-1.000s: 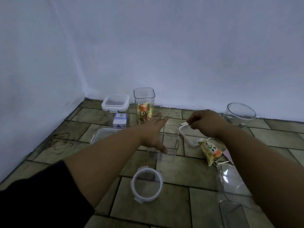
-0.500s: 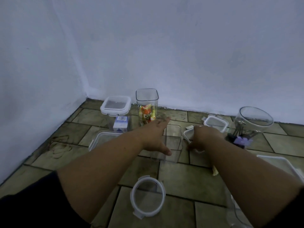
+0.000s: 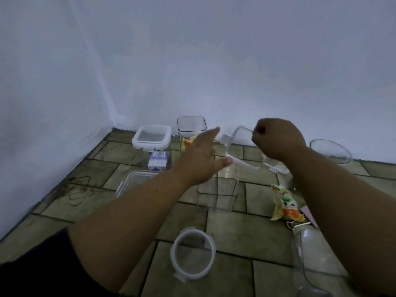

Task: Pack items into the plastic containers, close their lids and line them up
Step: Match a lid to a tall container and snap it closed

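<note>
While the right hand (image 3: 278, 140) curls its fingers round 1 edge of a clear square lid (image 3: 244, 146) with white clips, holding it tilted in the air, the left hand (image 3: 201, 160) lies flat, fingers straight and thumb spread, over the far left rim of an empty square container (image 3: 217, 194). Whether that hand touches the rim cannot be told. The container stands upright and uncovered near the middle of the tiled floor (image 3: 246, 232), and the lid hangs just beyond and above it.

Toward the floor's far left corner stand 2 more containers: a closed one (image 3: 152, 138) with a blue and white box (image 3: 158, 162) inside, and just to its right a tall open one (image 3: 191, 125) holding yellow packets. A shallow clear piece (image 3: 131, 181) lies by the left forearm. A round lid (image 3: 192, 257) lies flat near the floor's near edge. A yellow and orange snack packet (image 3: 286, 205) lies right of the empty container, and a round clear bowl (image 3: 330, 151) sits by the far wall on the right.
</note>
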